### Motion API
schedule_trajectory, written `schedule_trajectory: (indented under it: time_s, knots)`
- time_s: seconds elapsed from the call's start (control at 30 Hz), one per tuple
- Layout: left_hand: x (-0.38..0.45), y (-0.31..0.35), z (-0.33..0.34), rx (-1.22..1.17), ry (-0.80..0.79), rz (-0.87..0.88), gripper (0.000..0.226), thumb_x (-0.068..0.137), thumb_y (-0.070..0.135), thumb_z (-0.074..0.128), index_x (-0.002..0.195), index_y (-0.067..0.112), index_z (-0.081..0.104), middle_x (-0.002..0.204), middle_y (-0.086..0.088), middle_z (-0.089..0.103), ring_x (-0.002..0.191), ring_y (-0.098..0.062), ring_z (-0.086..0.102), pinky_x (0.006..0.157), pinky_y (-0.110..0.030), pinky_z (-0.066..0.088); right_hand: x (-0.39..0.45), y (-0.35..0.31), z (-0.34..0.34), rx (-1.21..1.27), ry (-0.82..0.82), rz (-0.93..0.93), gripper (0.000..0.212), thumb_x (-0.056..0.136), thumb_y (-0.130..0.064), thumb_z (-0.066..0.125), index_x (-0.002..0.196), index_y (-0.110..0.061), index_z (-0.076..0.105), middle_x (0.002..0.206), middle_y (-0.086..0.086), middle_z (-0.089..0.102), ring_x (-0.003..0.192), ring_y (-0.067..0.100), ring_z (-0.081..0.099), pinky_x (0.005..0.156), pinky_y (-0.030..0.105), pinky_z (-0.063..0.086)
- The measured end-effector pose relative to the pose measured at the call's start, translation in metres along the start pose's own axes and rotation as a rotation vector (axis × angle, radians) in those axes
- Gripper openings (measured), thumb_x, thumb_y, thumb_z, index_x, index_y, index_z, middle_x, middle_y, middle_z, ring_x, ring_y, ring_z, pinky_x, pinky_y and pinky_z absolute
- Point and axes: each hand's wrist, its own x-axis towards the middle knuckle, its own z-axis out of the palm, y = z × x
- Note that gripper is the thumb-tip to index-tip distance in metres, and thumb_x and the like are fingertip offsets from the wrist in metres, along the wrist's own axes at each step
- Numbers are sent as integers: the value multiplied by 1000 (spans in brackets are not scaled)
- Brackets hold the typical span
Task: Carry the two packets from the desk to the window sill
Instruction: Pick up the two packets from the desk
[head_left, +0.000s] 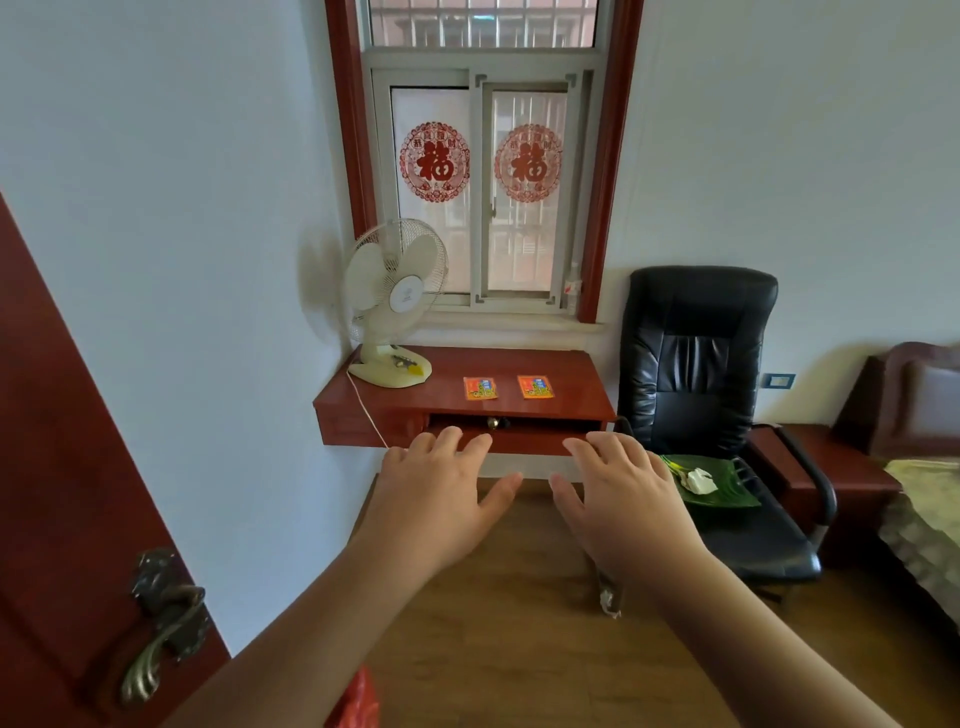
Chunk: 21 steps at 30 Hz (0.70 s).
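Two small orange packets lie flat side by side on the red wall-mounted desk (561, 371), the left packet (480, 388) and the right packet (535, 387). Above the desk runs the pale window sill (498, 326) under the window. My left hand (441, 491) and my right hand (623, 493) are stretched forward, palms down, fingers spread, holding nothing. Both hands hover in front of the desk's drawer, short of the packets and not touching them.
A white table fan (392, 296) stands on the desk's left end, its cord hanging down. A clear bottle (572, 288) stands at the sill's right end. A black office chair (696, 374) with a green plate is to the right. A red door (78, 519) is at left.
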Motion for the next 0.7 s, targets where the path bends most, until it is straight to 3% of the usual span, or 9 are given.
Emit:
schedule_trajectory:
  time_s: [0.27,0.57,0.7]
  knots:
    - [92,-60,48,30,-5,6,82,83,70,3,148,31,33,153,-3,43,140,-26,36,112,-49,33,114,2,51,-7,-32,-19,59,98,-54,28,151,-27,29,164,4,21,153,25,5,122,47,7]
    - [200,-105,100,-1,-68,59,77,85,68,7,149,31,31,154,-2,41,141,-24,36,113,-49,31,220,7,97,20,-86,55,60,97,-56,31,150,-27,29,158,-2,34,148,20,25,120,42,20]
    - [243,-108,126,-37,-70,72,74,88,68,10,149,32,29,157,-4,37,142,-24,34,112,-49,33,257,20,114,10,-68,79,62,97,-58,31,151,-28,28,159,-2,33,148,20,23,120,42,20]
